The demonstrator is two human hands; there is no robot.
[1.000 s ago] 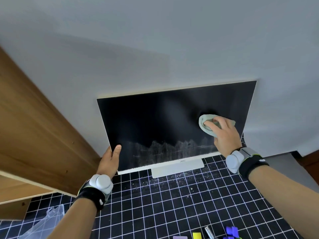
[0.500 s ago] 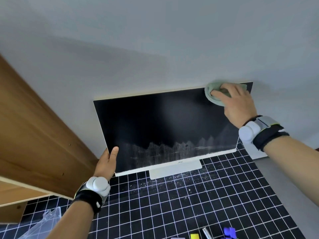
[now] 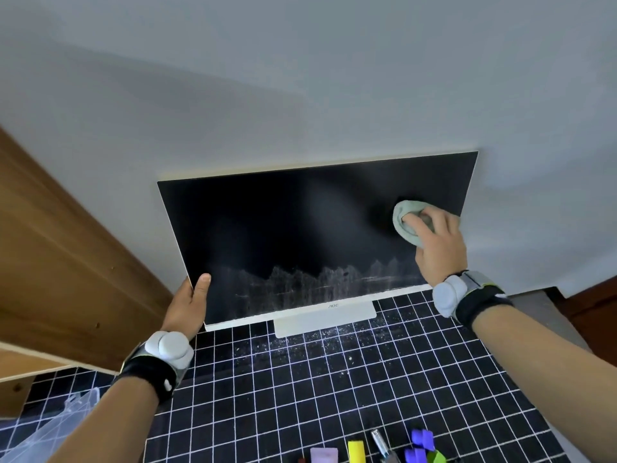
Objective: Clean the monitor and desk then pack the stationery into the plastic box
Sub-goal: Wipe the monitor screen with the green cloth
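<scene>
The monitor [image 3: 300, 242] stands at the back of the worktop [image 3: 334, 389] against the grey wall [image 3: 300, 78], its dark screen tilted toward me. A band of whitish smears crosses the lower part of the screen; the upper part looks clean. My right hand [image 3: 434, 242] presses a pale green cloth [image 3: 405, 222] flat against the screen near its right edge, fingers [image 3: 414, 219] bent over the bunched cloth and clamped on it. My left hand [image 3: 187, 305] grips the monitor's lower left corner, thumb lying on the screen face, the other fingers hidden behind the panel. White specks lie on the black gridded mat in front of the monitor base [image 3: 325, 317]. The clear plastic box [image 3: 43, 429] sits at the lower left, well apart from the monitor; I cannot tell what it holds. The stationery [image 3: 387, 451] lies on the mat at the bottom edge, outside the box: a yellow piece, a pen, blue and green pieces. A wooden panel [image 3: 60, 255] rises at the left.
</scene>
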